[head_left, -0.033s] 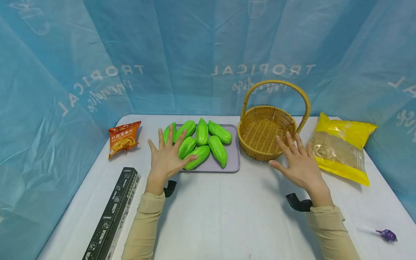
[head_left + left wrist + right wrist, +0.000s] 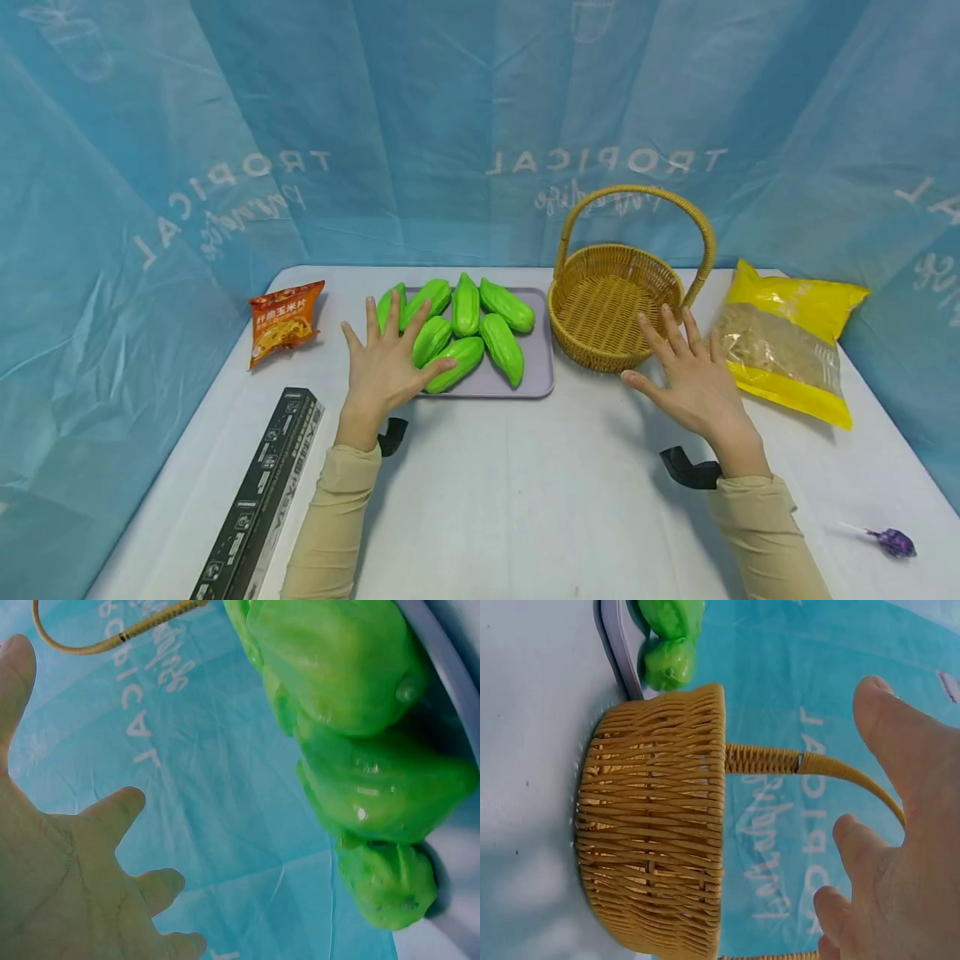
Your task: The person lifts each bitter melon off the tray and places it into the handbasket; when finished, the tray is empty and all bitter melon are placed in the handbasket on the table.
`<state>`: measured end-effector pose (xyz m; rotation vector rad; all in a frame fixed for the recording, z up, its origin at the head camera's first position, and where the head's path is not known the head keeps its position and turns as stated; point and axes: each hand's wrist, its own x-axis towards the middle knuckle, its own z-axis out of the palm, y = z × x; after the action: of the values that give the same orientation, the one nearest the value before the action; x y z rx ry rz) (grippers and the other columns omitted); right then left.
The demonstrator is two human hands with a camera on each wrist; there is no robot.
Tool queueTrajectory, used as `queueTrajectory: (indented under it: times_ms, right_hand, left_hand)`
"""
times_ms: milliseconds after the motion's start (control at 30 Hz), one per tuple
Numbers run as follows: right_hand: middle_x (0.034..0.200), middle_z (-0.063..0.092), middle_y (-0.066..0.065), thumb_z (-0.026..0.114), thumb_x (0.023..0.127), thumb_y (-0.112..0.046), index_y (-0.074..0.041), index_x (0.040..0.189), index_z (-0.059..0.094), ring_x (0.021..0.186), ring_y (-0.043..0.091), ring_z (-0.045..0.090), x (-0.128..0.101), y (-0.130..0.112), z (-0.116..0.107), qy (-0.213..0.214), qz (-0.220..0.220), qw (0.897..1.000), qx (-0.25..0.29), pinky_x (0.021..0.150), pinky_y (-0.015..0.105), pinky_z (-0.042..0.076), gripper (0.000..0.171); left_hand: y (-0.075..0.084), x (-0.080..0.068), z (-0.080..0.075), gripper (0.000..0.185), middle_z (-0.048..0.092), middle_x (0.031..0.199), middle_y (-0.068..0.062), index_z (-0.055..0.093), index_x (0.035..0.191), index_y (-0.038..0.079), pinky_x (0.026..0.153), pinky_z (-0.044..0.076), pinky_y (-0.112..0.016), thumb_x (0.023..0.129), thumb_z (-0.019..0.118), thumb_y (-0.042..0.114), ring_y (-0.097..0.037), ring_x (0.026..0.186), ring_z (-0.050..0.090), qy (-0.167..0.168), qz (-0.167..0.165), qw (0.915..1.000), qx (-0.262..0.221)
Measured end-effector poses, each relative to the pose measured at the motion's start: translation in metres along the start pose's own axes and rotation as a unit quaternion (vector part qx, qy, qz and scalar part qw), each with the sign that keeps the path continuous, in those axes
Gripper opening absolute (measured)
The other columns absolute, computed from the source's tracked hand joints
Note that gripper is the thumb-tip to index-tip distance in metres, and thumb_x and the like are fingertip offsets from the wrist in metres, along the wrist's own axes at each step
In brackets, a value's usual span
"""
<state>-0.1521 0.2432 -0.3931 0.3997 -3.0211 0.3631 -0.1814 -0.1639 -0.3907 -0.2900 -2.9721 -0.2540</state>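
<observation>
Fingers spread wide, my left hand (image 2: 382, 367) hovers at the left front of a lavender tray (image 2: 538, 358), overlapping its corner in the head view. Several bright green, ridged, melon-like vegetables (image 2: 502, 348) lie on that tray, partly hidden behind the fingers. In the left wrist view the palm faces the camera, apart from the green vegetables (image 2: 367, 780). My right hand (image 2: 697, 387), also spread and holding nothing, is in front of a round woven basket (image 2: 592, 357) with a tall arched handle (image 2: 637, 190). The right wrist view shows the basket's side wall (image 2: 652, 825) beside the fingers.
An orange snack bag (image 2: 285, 321) lies at the back left, above a long black box (image 2: 258, 492). At the right are a yellow bag with a see-through panel (image 2: 787, 337) and a purple-wrapped lollipop (image 2: 895, 543). Blue printed curtains (image 2: 450, 125) surround the white table (image 2: 525, 500).
</observation>
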Motion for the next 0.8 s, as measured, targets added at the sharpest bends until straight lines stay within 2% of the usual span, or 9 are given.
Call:
queueTrajectory:
  times_ms: [233,367,433,633,700,800]
  right_hand:
    - [0.164,-0.004,0.012,0.044,0.093,-0.066,-0.027,0.157,0.003,0.151,0.038,-0.007,0.0,-0.001,0.002,0.004,-0.008,1.0,-0.004,0.117,0.064,-0.006,0.085]
    - [0.164,-0.002,0.012,0.046,0.093,-0.065,-0.024,0.158,0.005,0.151,0.037,-0.002,0.001,-0.005,0.008,-0.006,-0.016,1.0,-0.002,0.118,0.063,-0.001,0.087]
    - [0.164,-0.001,0.012,0.047,0.093,-0.063,-0.022,0.158,0.005,0.151,0.036,0.0,0.003,-0.008,0.012,-0.011,-0.027,1.0,0.004,0.119,0.061,0.002,0.088]
    - [0.164,0.009,0.013,0.053,0.092,-0.06,-0.012,0.157,0.011,0.152,0.033,0.007,0.009,-0.027,0.027,-0.015,-0.084,0.996,0.024,0.122,0.052,0.01,0.091]
    - [0.164,0.012,0.012,0.055,0.092,-0.058,-0.01,0.157,0.015,0.152,0.032,0.009,0.011,-0.033,0.032,-0.01,-0.1,0.995,0.026,0.122,0.05,0.011,0.09]
    - [0.162,0.018,0.013,0.057,0.092,-0.056,-0.008,0.155,0.021,0.151,0.032,0.013,0.014,-0.039,0.039,-0.003,-0.118,0.993,0.019,0.122,0.048,0.013,0.087]
  left_hand:
    - [0.003,0.0,0.0,0.116,0.003,0.163,-0.016,0.017,0.156,0.031,0.107,0.004,-0.078,0.063,0.0,0.098,-0.051,0.146,0.0,0.006,0.0,1.0,-0.002]
    - [0.003,0.0,0.001,0.116,0.005,0.163,-0.017,0.018,0.156,0.03,0.108,0.006,-0.078,0.064,-0.002,0.097,-0.052,0.146,0.002,0.011,-0.003,0.9999,-0.003]
    - [0.003,0.0,0.002,0.112,0.006,0.163,-0.017,0.018,0.156,0.029,0.108,0.007,-0.077,0.067,0.003,0.096,-0.052,0.146,0.003,0.013,0.001,0.9998,-0.013]
    - [0.001,0.003,0.005,0.094,0.007,0.163,-0.017,0.018,0.157,0.027,0.111,0.012,-0.074,0.083,0.03,0.084,-0.05,0.147,0.003,-0.009,-0.001,0.999,-0.045]
    - [0.0,0.003,0.007,0.092,0.009,0.163,-0.018,0.019,0.157,0.025,0.111,0.014,-0.072,0.085,0.032,0.081,-0.05,0.147,0.006,-0.013,-0.003,0.9985,-0.053]
    - [0.001,0.004,0.01,0.093,0.018,0.161,-0.02,0.024,0.156,0.022,0.111,0.02,-0.07,0.085,0.03,0.082,-0.05,0.145,0.015,-0.004,0.005,0.997,-0.077]
